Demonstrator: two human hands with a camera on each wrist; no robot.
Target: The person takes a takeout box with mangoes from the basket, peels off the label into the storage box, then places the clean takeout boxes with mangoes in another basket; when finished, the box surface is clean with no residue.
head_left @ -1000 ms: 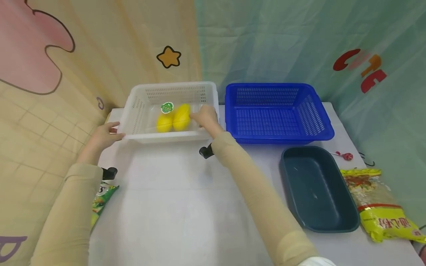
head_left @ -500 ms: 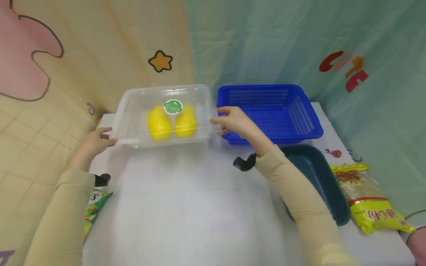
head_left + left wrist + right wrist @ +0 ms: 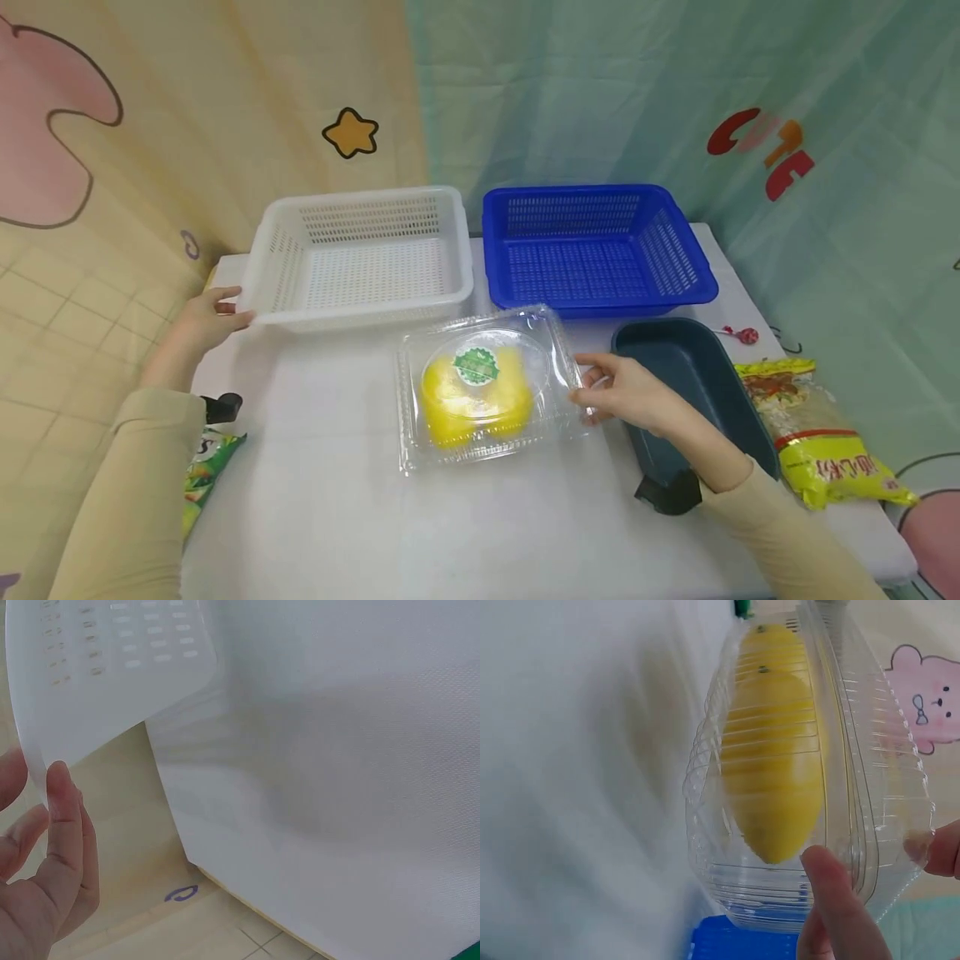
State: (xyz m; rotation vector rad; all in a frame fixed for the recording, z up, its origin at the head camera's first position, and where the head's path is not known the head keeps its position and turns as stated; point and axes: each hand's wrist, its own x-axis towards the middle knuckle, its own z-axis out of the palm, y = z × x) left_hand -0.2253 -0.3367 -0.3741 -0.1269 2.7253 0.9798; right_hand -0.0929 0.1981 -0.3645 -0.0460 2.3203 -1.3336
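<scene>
My right hand (image 3: 630,394) grips one end of a clear plastic clamshell box (image 3: 558,358), thumb on one side and fingers on the other. Inside lie two plump yellow fruits (image 3: 772,765), and a round green-and-white sticker (image 3: 476,367) is on the lid. The box is held above the table, in front of the baskets, as the right wrist view shows it off the cloth. At the far left, my left hand (image 3: 202,321) pinches the front left corner of a white slotted basket (image 3: 360,312). No fruit box is in that basket.
A blue slotted basket (image 3: 600,304) stands right of the white one. A dark teal tub (image 3: 693,367), a lollipop (image 3: 746,335) and a yellow food packet (image 3: 832,450) are at the right. A green snack bag (image 3: 206,467) lies left, beside my sleeve. Curtains hang behind.
My right hand has lifted the clamshell box out of the white basket and carried it right and towards me. My left hand has stayed at the basket's corner.
</scene>
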